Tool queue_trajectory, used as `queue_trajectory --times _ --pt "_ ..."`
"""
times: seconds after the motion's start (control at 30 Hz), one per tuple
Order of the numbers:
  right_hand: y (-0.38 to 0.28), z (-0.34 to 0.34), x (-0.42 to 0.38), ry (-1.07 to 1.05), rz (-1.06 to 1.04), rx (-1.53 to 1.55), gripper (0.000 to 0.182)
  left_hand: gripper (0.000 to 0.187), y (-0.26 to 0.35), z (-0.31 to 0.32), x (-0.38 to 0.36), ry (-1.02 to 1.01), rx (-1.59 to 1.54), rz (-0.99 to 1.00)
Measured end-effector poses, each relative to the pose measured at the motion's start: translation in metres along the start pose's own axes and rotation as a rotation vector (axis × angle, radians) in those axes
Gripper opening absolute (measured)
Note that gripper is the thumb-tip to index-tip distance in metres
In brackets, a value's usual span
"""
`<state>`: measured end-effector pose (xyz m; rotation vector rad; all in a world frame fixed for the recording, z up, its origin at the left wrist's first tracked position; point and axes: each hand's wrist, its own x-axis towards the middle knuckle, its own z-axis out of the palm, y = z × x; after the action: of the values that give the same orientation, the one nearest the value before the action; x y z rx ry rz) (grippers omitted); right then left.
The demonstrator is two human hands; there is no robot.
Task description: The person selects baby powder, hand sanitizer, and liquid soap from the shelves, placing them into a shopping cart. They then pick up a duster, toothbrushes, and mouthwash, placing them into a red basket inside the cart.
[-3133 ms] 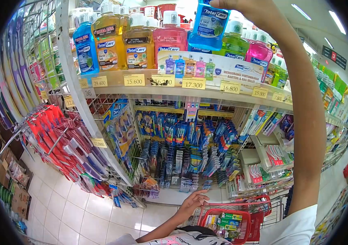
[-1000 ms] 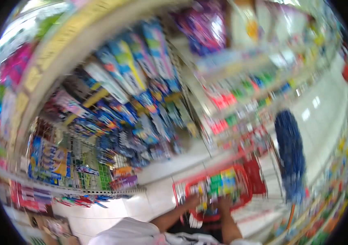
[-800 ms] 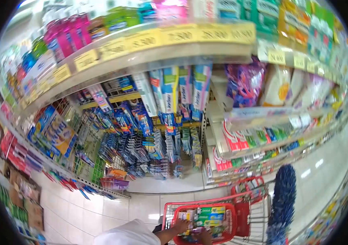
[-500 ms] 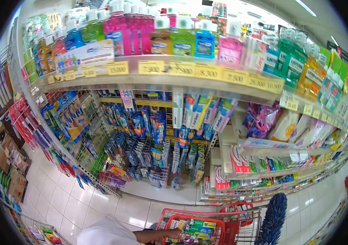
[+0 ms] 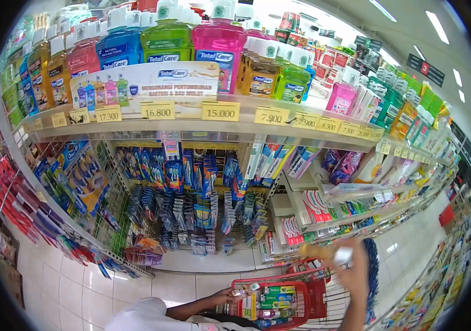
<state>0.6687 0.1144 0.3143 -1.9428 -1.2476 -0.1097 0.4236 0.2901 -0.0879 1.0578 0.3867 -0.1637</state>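
My right hand (image 5: 353,266), blurred by motion, is raised over the shopping cart (image 5: 332,321). It is closed on a mouthwash bottle (image 5: 318,252) with amber liquid and a white cap, tilted on its side. Low at the centre, my left hand (image 5: 225,297) is at the left rim of the red basket (image 5: 305,293), its fingers closed round a small bottle (image 5: 245,290) whose label I cannot read. Inside the basket lie several green and white toothpaste boxes (image 5: 277,298) and some bottles.
A shelf of mouthwash bottles (image 5: 219,44) with yellow price tags (image 5: 220,111) spans the view. Packs of toothbrushes (image 5: 197,171) hang below it. More shelves with toothpaste (image 5: 314,205) run right. A fluffy blue duster (image 5: 372,259) stands at the cart's right side.
My right hand has come into view holding the amber mouthwash bottle. My left hand has shifted to the basket's left rim with a small bottle. The view has moved closer to the upper shelf's left part.
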Motion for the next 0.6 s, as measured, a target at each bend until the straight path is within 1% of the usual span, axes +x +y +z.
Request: queue_trajectory --times 0.03,0.07,0.1,0.13,0.17,0.2,0.23,0.27,0.3,0.33,0.4,0.43,0.47,0.53,0.57,0.6 --pt "-0.029 -0.012 0.022 0.154 -0.026 -0.024 0.053 0.043 -0.017 -0.01 0.009 0.001 0.059 0.039" --pt "-0.061 -0.022 0.045 0.3 -0.1 0.02 0.057 0.043 -0.031 -0.018 0.016 -0.007 0.071 0.032" --pt "-0.091 -0.03 0.072 0.416 -0.299 0.089 0.058 0.044 -0.044 -0.025 0.024 -0.042 0.158 0.081" --pt "-0.116 -0.036 0.099 0.481 -0.386 0.137 0.058 0.045 -0.047 -0.028 0.03 -0.077 0.245 0.132" --pt "-0.138 -0.044 0.127 0.494 -0.49 0.085 0.059 0.048 -0.025 -0.015 0.018 -0.104 0.261 0.145" --pt "-0.165 -0.043 0.154 0.528 -0.575 0.185 0.06 0.048 -0.027 -0.017 0.024 -0.113 0.273 0.15" --pt "-0.188 -0.045 0.174 0.479 -0.567 0.214 0.059 0.049 -0.034 -0.019 0.033 -0.139 0.394 0.121" --pt "-0.202 -0.046 0.192 0.437 -0.537 0.125 0.058 0.05 -0.044 -0.022 0.043 -0.165 0.514 0.091" --pt "-0.207 -0.045 0.215 0.434 -0.614 0.062 0.059 0.052 -0.053 -0.025 0.051 -0.208 0.48 0.078" --pt "-0.213 -0.042 0.23 0.438 -0.611 0.056 0.059 0.052 -0.059 -0.028 0.056 -0.214 0.485 0.077" --pt "-0.224 -0.033 0.254 0.27 -0.552 -0.1 0.061 0.058 -0.064 -0.034 0.064 -0.245 0.52 0.074" --pt "-0.224 -0.027 0.263 0.271 -0.55 -0.105 0.061 0.061 -0.052 -0.033 0.059 -0.266 0.554 0.022" --pt "-0.221 -0.019 0.271 0.241 -0.553 -0.136 0.061 0.061 -0.058 -0.038 0.061 -0.271 0.553 0.02" --pt "-0.216 -0.005 0.277 0.21 -0.551 -0.168 0.061 0.062 -0.065 -0.045 0.064 -0.277 0.527 0.117" --pt "-0.215 0.001 0.279 0.193 -0.532 -0.165 0.061 0.062 -0.067 -0.047 0.06 -0.281 0.528 0.113" --pt "-0.214 0.004 0.28 0.178 -0.514 -0.162 0.061 0.062 -0.07 -0.048 0.056 -0.219 0.462 0.117"
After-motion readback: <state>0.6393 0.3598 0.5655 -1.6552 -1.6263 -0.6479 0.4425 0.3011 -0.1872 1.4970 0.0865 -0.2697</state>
